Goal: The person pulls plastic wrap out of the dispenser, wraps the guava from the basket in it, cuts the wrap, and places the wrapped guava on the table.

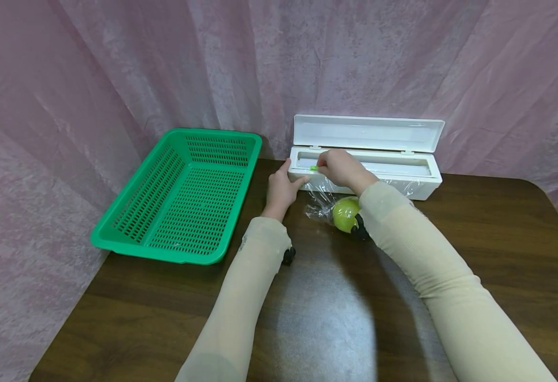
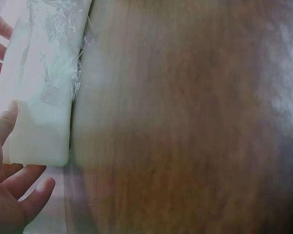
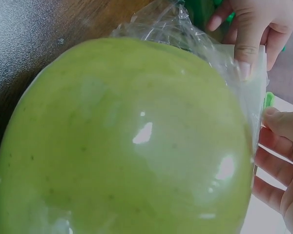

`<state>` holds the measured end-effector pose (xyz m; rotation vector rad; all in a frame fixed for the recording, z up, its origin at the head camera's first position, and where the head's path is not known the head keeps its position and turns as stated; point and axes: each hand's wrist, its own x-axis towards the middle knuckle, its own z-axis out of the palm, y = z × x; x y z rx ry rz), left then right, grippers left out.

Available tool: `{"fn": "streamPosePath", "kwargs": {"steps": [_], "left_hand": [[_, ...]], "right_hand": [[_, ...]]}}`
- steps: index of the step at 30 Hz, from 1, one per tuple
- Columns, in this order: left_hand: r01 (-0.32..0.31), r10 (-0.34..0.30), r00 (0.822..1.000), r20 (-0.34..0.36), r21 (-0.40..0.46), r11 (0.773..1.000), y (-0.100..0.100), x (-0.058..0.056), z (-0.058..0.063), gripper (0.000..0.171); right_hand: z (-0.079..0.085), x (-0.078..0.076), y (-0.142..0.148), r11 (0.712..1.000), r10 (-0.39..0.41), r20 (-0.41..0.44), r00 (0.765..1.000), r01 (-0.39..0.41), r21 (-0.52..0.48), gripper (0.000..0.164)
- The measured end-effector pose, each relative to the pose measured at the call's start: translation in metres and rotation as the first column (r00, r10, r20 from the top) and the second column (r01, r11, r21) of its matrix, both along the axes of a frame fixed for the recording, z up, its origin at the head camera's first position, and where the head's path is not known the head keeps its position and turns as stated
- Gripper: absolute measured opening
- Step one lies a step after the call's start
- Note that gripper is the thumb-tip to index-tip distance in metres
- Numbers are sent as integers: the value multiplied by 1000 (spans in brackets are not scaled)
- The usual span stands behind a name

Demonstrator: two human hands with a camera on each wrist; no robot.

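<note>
A white cling film dispenser (image 1: 422, 187) stands at the back of the table with its lid (image 1: 369, 132) raised. My left hand (image 1: 280, 191) grips its left end, thumb on the front face and fingers around the end, as the left wrist view shows too. A small green slide cutter (image 1: 314, 168) sits on the dispenser's front edge, pinched by the thumb and fingers of my right hand (image 1: 343, 168). Clear cling film (image 1: 320, 206) hangs down the front face and runs to a green apple (image 1: 345, 214). The apple lies on the table below my right wrist, covered in film.
A green plastic basket (image 1: 233, 233) with slotted sides stands to the left on the dark wooden table (image 1: 173, 313). Pink curtains (image 1: 221, 63) hang directly behind the dispenser and the basket.
</note>
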<state>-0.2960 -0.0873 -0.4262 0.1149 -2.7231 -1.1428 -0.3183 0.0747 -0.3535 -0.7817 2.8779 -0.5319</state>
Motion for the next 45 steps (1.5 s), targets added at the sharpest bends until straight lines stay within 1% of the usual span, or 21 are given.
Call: {"fn": "streamPosePath", "kwargs": {"steps": [9, 23, 34, 40, 45], "left_hand": [[0, 0, 1000, 7, 4, 1000, 0, 1, 1, 77], [5, -5, 1000, -20, 4, 1000, 0, 1, 1, 75], [13, -13, 1000, 13, 12, 1000, -1, 2, 0, 77], [16, -16, 1000, 14, 13, 1000, -1, 4, 1, 77], [14, -14, 1000, 10, 14, 1000, -1, 3, 3, 77]], "right_hand": [[1, 1, 1, 1000, 7, -6, 1000, -7, 0, 20], [1, 1, 3, 1000, 3, 4, 1000, -3, 10, 22], [-1, 1, 4, 1000, -2, 19, 1000, 2, 15, 22], [-2, 2, 4, 1000, -5, 22, 1000, 5, 25, 22], [0, 2, 4, 999, -11, 16, 1000, 11, 30, 21]]}}
